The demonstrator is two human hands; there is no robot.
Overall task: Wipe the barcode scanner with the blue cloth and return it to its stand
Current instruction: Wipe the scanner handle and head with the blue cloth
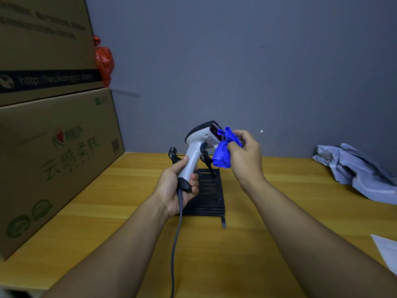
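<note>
Now left hand [179,188] grip closed round scanner [197,147] handle, right hand [247,153] pinching blue cloth [223,153] against its window

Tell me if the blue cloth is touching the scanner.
Touching. In the head view, the cloth bunched in the right hand presses against the scanner front window.

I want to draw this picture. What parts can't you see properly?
Head view only:
- Scanner window: partly covered by the blue cloth.
- Stand: its cradle sits behind the scanner and the left hand.
- Cable: runs off the bottom edge.
- Top cardboard box print: too blurred to read.
</note>
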